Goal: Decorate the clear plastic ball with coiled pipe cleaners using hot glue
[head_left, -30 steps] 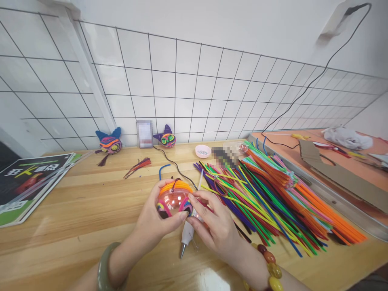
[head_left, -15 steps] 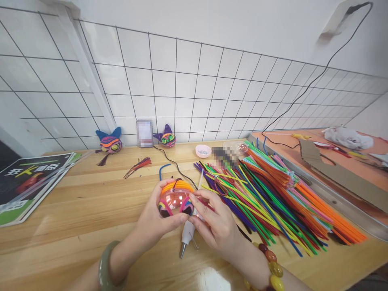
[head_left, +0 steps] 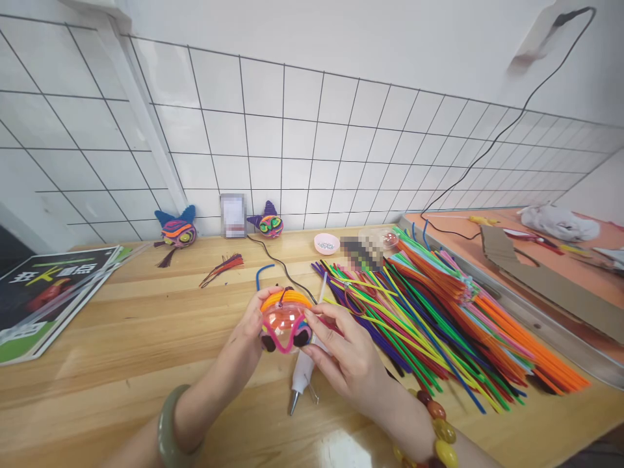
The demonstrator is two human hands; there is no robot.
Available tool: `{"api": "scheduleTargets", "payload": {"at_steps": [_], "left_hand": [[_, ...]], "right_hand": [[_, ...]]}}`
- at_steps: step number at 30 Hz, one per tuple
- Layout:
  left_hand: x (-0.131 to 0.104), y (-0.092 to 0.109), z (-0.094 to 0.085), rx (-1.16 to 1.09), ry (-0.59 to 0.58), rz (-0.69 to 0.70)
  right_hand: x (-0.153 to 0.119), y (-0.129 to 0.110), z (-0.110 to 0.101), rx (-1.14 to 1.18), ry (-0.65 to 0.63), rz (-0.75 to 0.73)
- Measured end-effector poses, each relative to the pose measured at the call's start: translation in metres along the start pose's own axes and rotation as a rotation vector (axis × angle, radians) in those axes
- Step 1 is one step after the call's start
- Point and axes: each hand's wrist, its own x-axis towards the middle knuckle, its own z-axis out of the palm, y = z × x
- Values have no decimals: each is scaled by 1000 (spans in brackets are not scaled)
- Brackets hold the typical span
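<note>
Head view: left hand [head_left: 247, 339] and right hand [head_left: 351, 354] are gripping one ball [head_left: 285, 318] by its edges above one glue gun [head_left: 302, 373]; table [head_left: 141, 325] is stretching leftward; two dolls [head_left: 179, 234] are sitting behind.

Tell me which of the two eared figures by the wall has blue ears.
The left figure: its ears are blue, while the right figure has purple ones.

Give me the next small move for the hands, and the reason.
Probably press the pink strip against the ball with the right hand: its fingertips sit by the strip's right end, the left hand holds the other side, and the strip makes a V across the clear front.
</note>
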Motion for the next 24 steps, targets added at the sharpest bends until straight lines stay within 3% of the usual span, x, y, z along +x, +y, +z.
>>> {"api": "scheduleTargets", "payload": {"at_steps": [4,13,24], "left_hand": [[0,4,4,-1,66,-61],[-3,2,-5,103,-55,-5],[-4,10,6,226,-22,-13]], "right_hand": [[0,0,0,0,-4,1],[-2,-1,2,-39,-30,-1],[1,-3,2,-54,-27,-30]]}}
